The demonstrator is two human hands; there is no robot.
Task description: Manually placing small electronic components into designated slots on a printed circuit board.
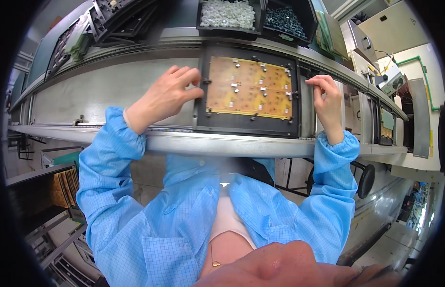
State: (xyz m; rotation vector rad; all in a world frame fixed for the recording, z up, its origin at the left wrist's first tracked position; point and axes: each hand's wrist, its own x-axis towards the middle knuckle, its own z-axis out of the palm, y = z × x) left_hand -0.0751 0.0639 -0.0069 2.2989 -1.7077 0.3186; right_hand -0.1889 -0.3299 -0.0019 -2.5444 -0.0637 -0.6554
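Note:
A black carrier frame lies on the conveyor in front of me. It holds an orange circuit board panel with several small black and white parts standing on it. My left hand is at the frame's left edge, fingers bent, with a gap between thumb and forefinger. Nothing shows in that gap. Just beyond the right edge of the frame is my right hand. Its fingers are curled in toward the thumb, and whatever they may pinch is too small to make out.
Behind the conveyor rail stand a black bin of white parts and a black bin of dark blue parts. Black frames are piled at the far left. Another carrier with a board sits farther right. A stool stands below.

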